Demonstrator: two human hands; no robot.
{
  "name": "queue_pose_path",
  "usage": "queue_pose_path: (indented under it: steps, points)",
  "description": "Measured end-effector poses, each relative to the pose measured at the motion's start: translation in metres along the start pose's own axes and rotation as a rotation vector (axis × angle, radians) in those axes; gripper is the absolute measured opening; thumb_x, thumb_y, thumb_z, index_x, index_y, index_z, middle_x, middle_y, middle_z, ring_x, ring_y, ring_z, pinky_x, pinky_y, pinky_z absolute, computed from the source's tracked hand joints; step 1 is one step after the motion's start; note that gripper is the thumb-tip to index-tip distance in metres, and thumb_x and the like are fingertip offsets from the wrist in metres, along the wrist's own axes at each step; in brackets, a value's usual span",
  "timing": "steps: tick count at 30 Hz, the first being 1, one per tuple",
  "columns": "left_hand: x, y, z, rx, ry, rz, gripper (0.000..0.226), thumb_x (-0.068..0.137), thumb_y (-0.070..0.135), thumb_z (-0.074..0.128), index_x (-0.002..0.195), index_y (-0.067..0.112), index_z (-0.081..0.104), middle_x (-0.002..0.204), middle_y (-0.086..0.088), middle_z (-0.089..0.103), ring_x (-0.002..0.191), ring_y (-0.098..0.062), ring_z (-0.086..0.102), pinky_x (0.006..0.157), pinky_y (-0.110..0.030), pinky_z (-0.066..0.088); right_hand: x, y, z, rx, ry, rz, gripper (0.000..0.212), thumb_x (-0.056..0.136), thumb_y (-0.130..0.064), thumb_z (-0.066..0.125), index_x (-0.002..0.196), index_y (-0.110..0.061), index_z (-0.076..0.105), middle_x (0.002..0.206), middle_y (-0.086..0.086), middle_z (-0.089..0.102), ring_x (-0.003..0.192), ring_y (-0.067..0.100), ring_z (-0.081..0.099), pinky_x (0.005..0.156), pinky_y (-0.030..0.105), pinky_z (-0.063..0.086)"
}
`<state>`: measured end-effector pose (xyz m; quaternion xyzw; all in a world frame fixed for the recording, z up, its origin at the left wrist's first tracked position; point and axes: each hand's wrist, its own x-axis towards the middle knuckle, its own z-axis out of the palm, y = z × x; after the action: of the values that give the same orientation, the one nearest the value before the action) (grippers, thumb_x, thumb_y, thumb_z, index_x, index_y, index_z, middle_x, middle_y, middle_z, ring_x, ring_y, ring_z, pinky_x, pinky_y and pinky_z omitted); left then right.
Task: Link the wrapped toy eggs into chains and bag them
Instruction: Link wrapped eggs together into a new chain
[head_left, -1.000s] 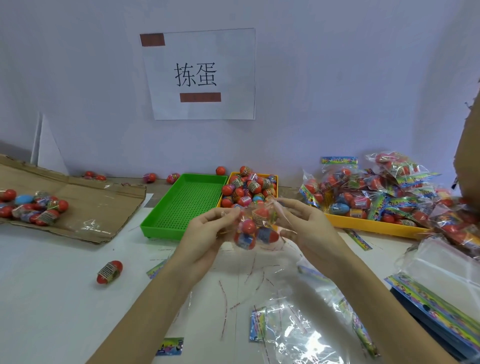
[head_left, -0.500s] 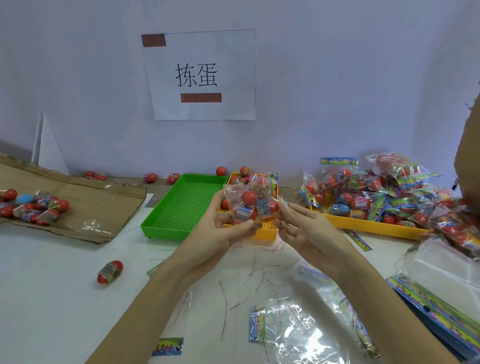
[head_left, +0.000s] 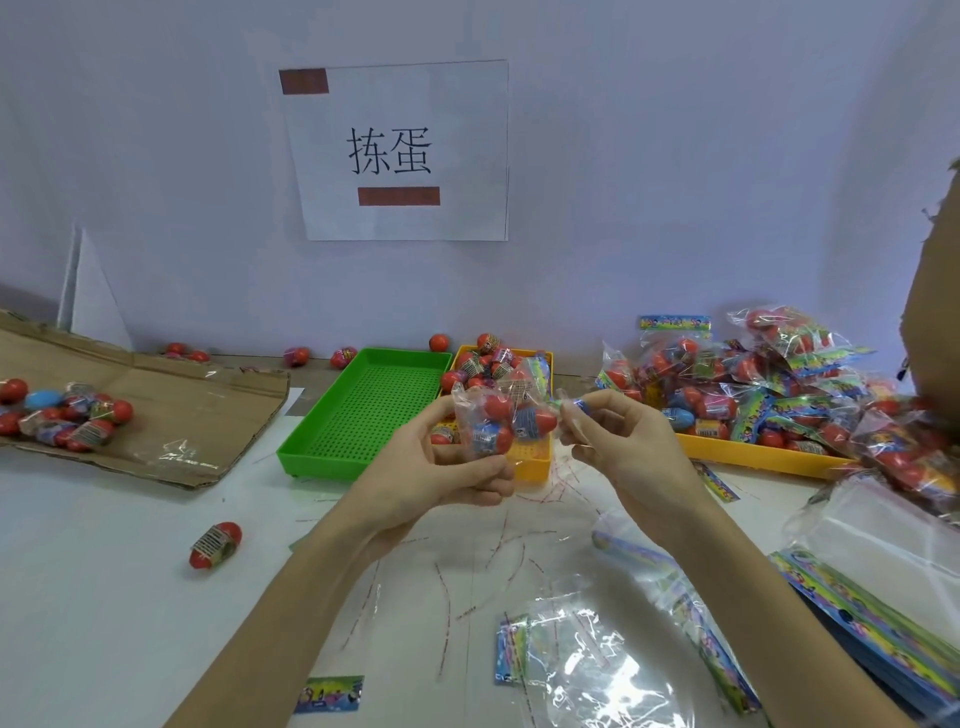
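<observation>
Above the near end of yellow tray (head_left: 535, 465), at mid-table: clear bag of eggs (head_left: 496, 423) held aloft between both hands. Left hand (head_left: 436, 480) cupped under and behind bag, fingers curled round lower end, thumb across front, gripping. Right hand (head_left: 621, 441) pinching printed header flap (head_left: 571, 408) at bag's mouth, thumb and forefinger closed on it, remaining fingers loosely curled. Step in hand, by judgement: closing or folding over the mouth. To do well: keep left grip low so eggs settle toward closed end and away from opening; draw flap taut and square before pressing down; avoid trapping film folds or an egg wrapper in the seal; press along whole width, not one spot. Eggs inside, red and blue, bunched in bag's middle, above left fingertips and just left of right thumb; whether linked as a chain, cannot tell through film. Loose egg (head_left: 214, 544) lying alone on table to left, well apart. Finished bags (head_left: 769, 384) heaped on far-right tray; spare empty bags (head_left: 587, 670) near front edge.
</observation>
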<state>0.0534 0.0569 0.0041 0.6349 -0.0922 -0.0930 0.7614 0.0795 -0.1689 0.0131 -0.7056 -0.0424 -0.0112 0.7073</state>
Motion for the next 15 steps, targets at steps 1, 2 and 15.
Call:
queue_pose_path:
  steps: [1, 2, 15]
  points:
    - [0.0, 0.0, 0.001, 0.061, 0.018, 0.057, 0.067, 0.075, 0.005, 0.087, 0.133, 0.02, 0.057, 0.099, -0.028, 0.077, 0.088, -0.037, 0.078, 0.074, -0.034, 0.064, 0.0, 0.002, 0.001, 0.0, 0.018, -0.002, 0.019, 0.094, -0.026, 0.071, 0.101, -0.008, 0.073, 0.082, 0.002, 0.075, 0.077, 0.012, 0.07, 0.068, 0.02, 0.056]
    - [0.0, -0.002, 0.003, 0.131, 0.058, 0.122, 0.065, 0.077, 0.004, 0.087, 0.133, 0.02, 0.057, 0.096, -0.024, 0.078, 0.085, -0.036, 0.078, 0.073, -0.034, 0.064, 0.0, 0.003, 0.003, 0.007, 0.034, 0.012, 0.019, 0.093, -0.026, 0.071, 0.103, -0.01, 0.073, 0.085, 0.002, 0.076, 0.078, 0.013, 0.072, 0.067, 0.019, 0.057]
    - [0.002, -0.02, 0.005, 1.374, 0.313, 0.924, 0.074, 0.087, -0.007, 0.075, 0.152, 0.023, 0.053, 0.092, 0.0, 0.067, 0.069, -0.021, 0.062, 0.059, -0.04, 0.058, -0.008, -0.003, 0.021, 0.11, -0.253, 0.173, 0.067, 0.087, -0.065, 0.063, 0.111, -0.003, 0.074, 0.101, 0.017, 0.078, 0.094, 0.031, 0.077, 0.075, 0.032, 0.063]
